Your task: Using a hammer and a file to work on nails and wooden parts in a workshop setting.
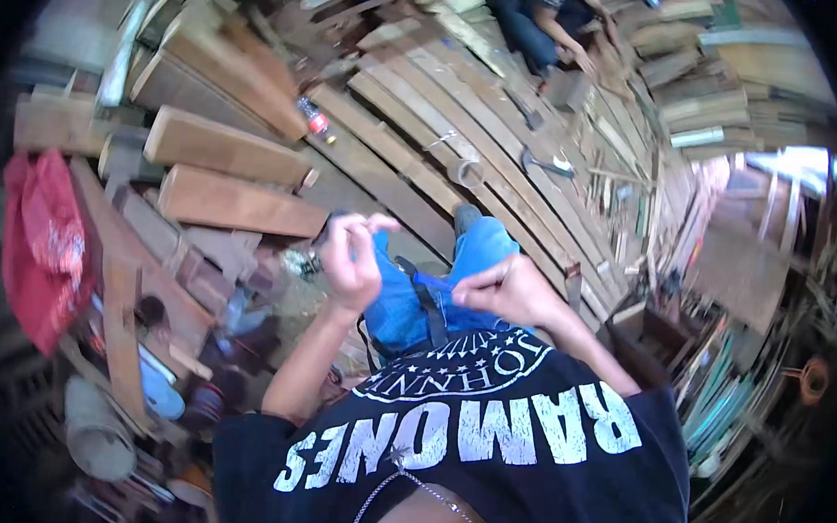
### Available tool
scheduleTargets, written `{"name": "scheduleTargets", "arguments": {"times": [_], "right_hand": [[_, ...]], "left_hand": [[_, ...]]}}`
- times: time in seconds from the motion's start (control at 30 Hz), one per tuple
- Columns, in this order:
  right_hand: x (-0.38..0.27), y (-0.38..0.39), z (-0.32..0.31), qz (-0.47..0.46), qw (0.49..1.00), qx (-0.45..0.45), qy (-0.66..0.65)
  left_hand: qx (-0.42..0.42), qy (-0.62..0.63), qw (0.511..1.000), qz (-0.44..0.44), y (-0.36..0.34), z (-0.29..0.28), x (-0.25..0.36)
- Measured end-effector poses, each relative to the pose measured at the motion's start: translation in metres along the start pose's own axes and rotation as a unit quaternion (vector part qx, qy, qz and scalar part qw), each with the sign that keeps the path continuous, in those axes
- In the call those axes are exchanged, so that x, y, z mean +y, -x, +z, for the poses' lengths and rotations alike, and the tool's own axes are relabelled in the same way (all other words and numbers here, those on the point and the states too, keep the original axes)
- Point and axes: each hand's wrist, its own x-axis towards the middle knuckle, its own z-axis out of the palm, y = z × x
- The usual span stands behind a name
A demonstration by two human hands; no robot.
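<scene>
Shirt (456, 438): black with white print, filling the near edge.
Right hand (505, 288): fingers are pinching one end of the blue piece, thumb against index.
Blue piece (431, 281): sitting above the lap, between the hands, pointing left; blur is hiding its exact kind.
Handling: looking light, fairly stiff, probably smooth and a bit slippery, not very fragile; best hold is probably the right end, leaving the left end free.
Left hand (349, 265): hanging raised, apart from the piece; fingers are half-curling, can't tell if gripping anything.
Jeans (485, 246): showing just beyond the hands.
Planks (415, 165): running beyond the legs, carrying a hammer-like tool (546, 165).
Co-worker (533, 40): sitting at the far end, reaching toward a wood block (569, 91).
</scene>
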Motion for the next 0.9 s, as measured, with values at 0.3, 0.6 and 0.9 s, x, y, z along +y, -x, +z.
{"name": "scheduleTargets", "arguments": {"times": [0.3, 0.6, 0.9], "right_hand": [[0.089, 0.037, -0.029, 0.076, 0.950, -0.011, -0.303], [0.293, 0.053, -0.226, -0.088, 0.924, -0.096, -0.360], [0.599, 0.102, -0.634, 0.000, 0.925, 0.379, -0.005]], "left_hand": [[-0.322, -0.110, 0.929, -0.145, 0.032, 0.107, 0.002], [-0.311, -0.244, 0.906, -0.149, 0.021, 0.311, -0.025], [-0.105, -0.272, 0.920, -0.262, 0.041, 0.530, 0.043]]}}
